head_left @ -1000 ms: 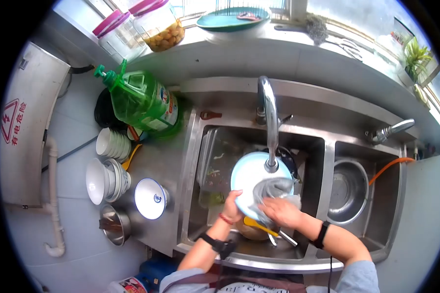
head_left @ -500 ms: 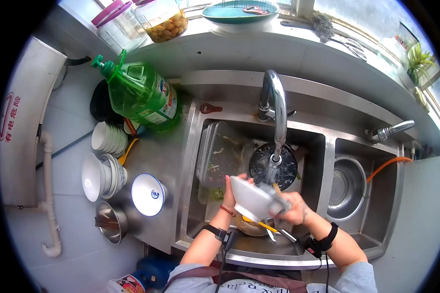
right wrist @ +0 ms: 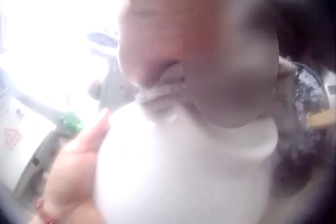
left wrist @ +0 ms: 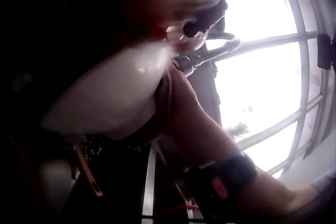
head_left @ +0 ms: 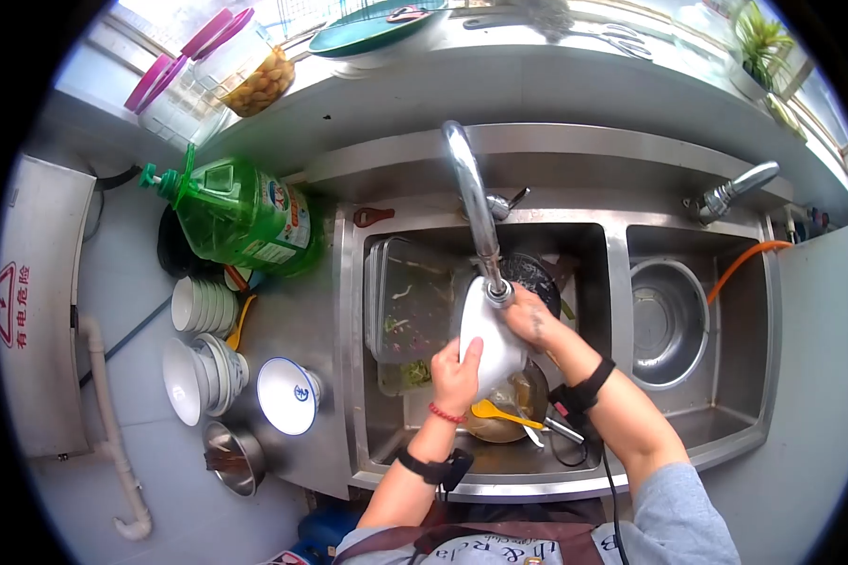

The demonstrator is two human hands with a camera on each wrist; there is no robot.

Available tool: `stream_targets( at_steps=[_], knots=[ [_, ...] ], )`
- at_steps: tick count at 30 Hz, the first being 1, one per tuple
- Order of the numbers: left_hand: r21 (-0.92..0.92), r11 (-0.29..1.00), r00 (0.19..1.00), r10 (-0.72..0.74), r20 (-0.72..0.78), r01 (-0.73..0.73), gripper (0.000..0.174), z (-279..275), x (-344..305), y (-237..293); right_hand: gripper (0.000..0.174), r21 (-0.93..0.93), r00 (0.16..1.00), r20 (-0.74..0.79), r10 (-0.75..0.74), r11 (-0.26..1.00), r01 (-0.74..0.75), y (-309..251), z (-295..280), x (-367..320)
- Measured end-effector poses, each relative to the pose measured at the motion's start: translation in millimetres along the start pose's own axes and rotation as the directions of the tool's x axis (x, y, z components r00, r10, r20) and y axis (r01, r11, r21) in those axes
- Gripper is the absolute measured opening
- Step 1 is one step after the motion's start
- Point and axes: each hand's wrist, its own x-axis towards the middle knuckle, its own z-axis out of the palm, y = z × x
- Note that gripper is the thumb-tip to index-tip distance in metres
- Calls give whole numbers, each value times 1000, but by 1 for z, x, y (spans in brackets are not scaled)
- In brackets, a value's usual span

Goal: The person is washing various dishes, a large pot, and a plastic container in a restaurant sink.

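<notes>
Over the left basin of the sink (head_left: 618,330), a white bowl (head_left: 501,365) is tilted on its side right under the faucet spout (head_left: 476,202). My left hand (head_left: 455,379) grips the bowl by its near left side, thumb lying on the outer wall. At the far right side is my right hand (head_left: 531,322), fingers bent over a grey dishcloth (right wrist: 157,96) pressed to the bowl near its foot. The right wrist view shows the bowl's smooth white outside (right wrist: 184,176); its inside is turned away. In the left wrist view the bowl (left wrist: 113,95) is dim and blurred.
A black pan (head_left: 530,275), a clear plastic container (head_left: 410,292) and a yellow-handled utensil (head_left: 499,411) lie in the left basin. A metal basin (head_left: 669,325) sits in the right one. Stacked bowls (head_left: 187,381), a blue-rimmed bowl (head_left: 287,395) and a green detergent jug (head_left: 245,217) stand left.
The bowl went from facing up, with the cloth inside it, to tilted on its side. My right hand has moved to the bowl's outside and up toward the spout. The head view has shifted.
</notes>
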Motion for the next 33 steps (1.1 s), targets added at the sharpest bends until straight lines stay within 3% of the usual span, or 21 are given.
stream_targets(
  at_steps=[1,2,4,5,6,8,10,11,12,14,16,18,20,21,22,24,28,29,30,32,33],
  knots=[
    [-73,996,989,-61,-134,52,23,9,6,3,33,-30,989,-127,82,996,-87,-2,16,0],
    [-353,934,972,-133,-194,57,25,18,14,-7,37,-152,934,-355,-34,988,-22,8,36,-4],
    [-369,927,951,-177,-253,74,26,28,19,-11,39,-484,874,-354,-332,865,132,24,55,-16],
    [-372,926,927,-195,-321,66,25,35,21,-26,42,-533,847,-339,-409,826,185,16,59,-31],
    [-524,826,892,-380,-246,207,27,33,20,-42,45,-578,823,-317,-472,784,227,10,64,-50],
    [-708,677,831,-500,-242,201,32,37,19,-46,50,-622,863,-197,-464,740,256,29,71,-80],
    [-860,476,830,-544,-123,184,38,37,17,-44,49,-517,790,-259,-556,771,373,56,66,-99],
    [-916,362,829,-555,-63,173,42,36,13,-44,48,-497,772,-297,-563,781,378,67,56,-103],
    [-930,324,907,-420,21,172,51,34,8,-58,47,-479,747,-332,-576,785,392,72,43,-102],
    [-943,278,935,-345,80,183,56,29,3,-60,43,-425,687,-389,-614,781,457,66,11,-89],
    [-957,182,940,-300,165,226,58,22,-5,-57,40,-259,783,-379,-494,868,423,53,-24,-66],
    [-948,112,933,-240,267,299,60,25,-13,-66,40,-43,933,-170,-318,948,316,36,-61,-43],
    [-917,71,910,-177,376,392,62,35,-16,-92,48,31,971,21,-238,971,237,35,-84,-24],
    [-919,139,918,-204,339,370,59,43,-13,-88,52,326,995,72,-70,944,43,29,-87,-25],
    [-874,286,905,-291,311,392,58,45,-3,-87,57,576,983,165,77,802,-160,24,-89,-27],
    [-718,530,867,-452,210,451,56,52,19,-86,62,566,954,272,122,782,-261,48,-93,-32],
    [-717,362,765,-529,367,595,62,59,44,-75,47,468,972,191,137,858,-213,4,-75,-62],
    [-737,326,800,-344,491,592,68,56,39,-66,45,402,979,193,68,905,-142,-1,-69,-65],
    [-701,271,752,-239,615,659,74,48,38,-51,43,338,980,199,-5,939,-64,-7,-61,-67],
    [-513,464,673,-304,674,723,75,32,16,-42,41,172,952,289,-105,983,56,-22,-47,-74],
    [-515,495,703,-350,619,700,75,29,5,-34,46,237,928,360,-96,971,8,-26,-33,-77]
  ],
)
